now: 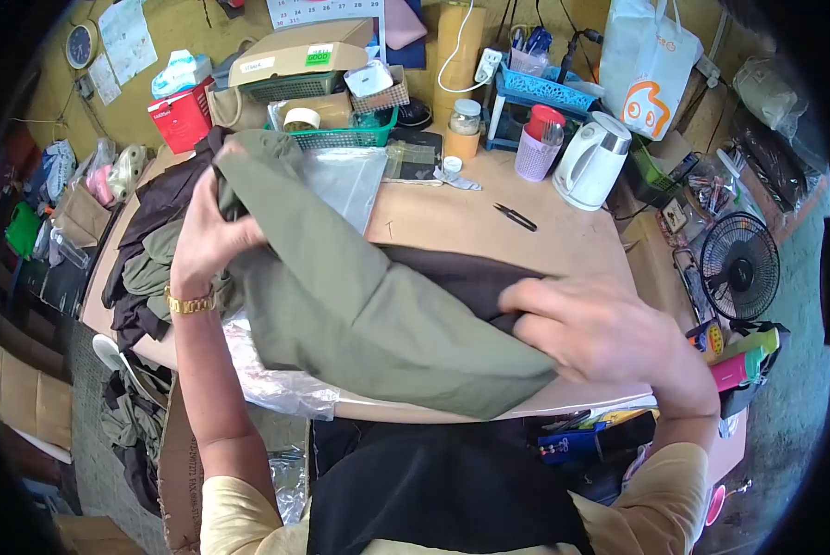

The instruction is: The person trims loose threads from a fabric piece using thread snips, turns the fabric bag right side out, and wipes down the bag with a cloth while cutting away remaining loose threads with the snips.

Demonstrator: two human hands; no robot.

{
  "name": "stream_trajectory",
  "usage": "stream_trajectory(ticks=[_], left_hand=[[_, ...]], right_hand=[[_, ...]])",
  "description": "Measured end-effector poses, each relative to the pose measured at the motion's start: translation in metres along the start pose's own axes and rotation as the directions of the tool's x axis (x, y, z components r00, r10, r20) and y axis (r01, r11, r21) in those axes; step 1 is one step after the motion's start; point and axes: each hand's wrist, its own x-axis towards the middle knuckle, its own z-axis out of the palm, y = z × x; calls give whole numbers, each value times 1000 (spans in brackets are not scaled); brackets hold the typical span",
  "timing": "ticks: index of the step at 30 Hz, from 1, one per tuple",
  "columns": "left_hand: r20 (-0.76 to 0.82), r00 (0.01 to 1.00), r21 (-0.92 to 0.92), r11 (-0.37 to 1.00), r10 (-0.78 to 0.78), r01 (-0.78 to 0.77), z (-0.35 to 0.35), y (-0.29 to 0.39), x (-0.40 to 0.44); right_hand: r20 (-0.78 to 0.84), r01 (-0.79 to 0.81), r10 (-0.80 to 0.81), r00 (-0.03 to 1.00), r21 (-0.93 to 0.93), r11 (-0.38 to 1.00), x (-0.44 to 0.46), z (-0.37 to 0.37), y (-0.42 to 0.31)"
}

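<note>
An olive-green cloth garment (368,314) stretches between my two hands above the table, raised at the left and hanging lower at the right. My left hand (213,231), with a gold band on its wrist, grips the upper left part, thumb in front and the other fingers mostly hidden by cloth. The right end is pinched in my right hand (586,328), slightly blurred. Dark cloth (452,273) shows along the garment's far edge, touching my right fingers; whether it is part of the garment I cannot tell.
Dark and green cloth (151,264) is piled at the table's left. Small thread snips (515,216), a white electric kettle (592,162) and a lilac cup (537,153) stand or lie farther back. Clear plastic (290,393) hangs at the front edge. A black fan (740,268) is at right.
</note>
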Motion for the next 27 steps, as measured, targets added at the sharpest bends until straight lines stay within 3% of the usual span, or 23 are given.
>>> stream_trajectory(ticks=[2,3,4,6,7,8,10,12,13,14,15,16,17,18,19,20,21,22,23,24,25,26,27], left_hand=[[263,963,-88,993,-54,80,-11,-12,-5],[263,963,-88,993,-55,81,-10,-13,-9],[314,931,-110,967,-187,231,-7,-10,-16],[374,871,-125,914,-318,387,2,-2,-20],[393,869,-204,894,-300,400,7,6,-20],[408,868,-281,866,-282,413,13,12,-20],[541,836,-165,963,-93,214,30,20,-16],[732,666,247,967,-141,-67,40,30,-24],[777,489,491,868,-396,-76,44,41,-26],[772,491,496,866,-404,-67,44,42,-29],[664,642,644,729,-383,-231,44,42,-32],[557,773,773,532,-305,-347,44,42,-33],[362,899,895,362,-245,-261,45,58,-24],[72,991,869,480,109,-116,46,70,-12],[-1,987,829,552,160,-88,38,84,-3],[-82,976,780,623,199,-61,34,94,0],[151,966,843,537,-211,-15,29,86,-10],[351,747,920,356,-565,-164,31,81,-10],[494,624,844,507,-605,-176,28,71,-12],[620,500,752,639,-604,-160,25,58,-10],[610,513,760,630,-604,-162,27,48,-8],[459,765,799,586,-453,-133,32,38,-12],[270,928,824,560,-256,-85,38,35,-15]], right_hand=[[-383,151,-309,871,-390,908,-19,-12,-12],[-462,119,-217,860,-232,966,-29,-13,-12],[-462,120,-216,860,-229,966,-32,-10,0],[-312,184,-69,947,357,916,-23,-6,16],[-94,-122,133,987,116,986,-16,0,12],[-87,-122,134,987,125,985,-14,8,18],[268,-230,254,929,-120,966,-3,31,40],[169,-68,83,982,-94,993,-15,44,60],[65,90,-85,994,-81,993,-18,46,66],[70,100,-95,993,-79,992,-15,43,66],[-84,-155,133,988,-376,914,-13,37,64],[-297,-416,294,909,-587,694,-10,28,62],[-563,-553,182,806,-605,573,-5,11,56],[-768,-690,21,641,-563,455,2,-7,49],[-767,-689,20,642,-565,454,11,-16,46],[-531,-675,420,735,-522,521,19,-24,42],[-155,-684,706,691,-457,569,27,-29,38],[272,-716,811,518,-381,585,30,-29,35],[267,-714,808,525,-379,589,23,-18,47],[217,-606,621,753,-139,783,10,-2,74],[104,-405,396,912,87,910,3,8,94],[108,-405,395,912,93,909,4,8,108],[-358,-382,307,882,-161,910,8,6,123]])
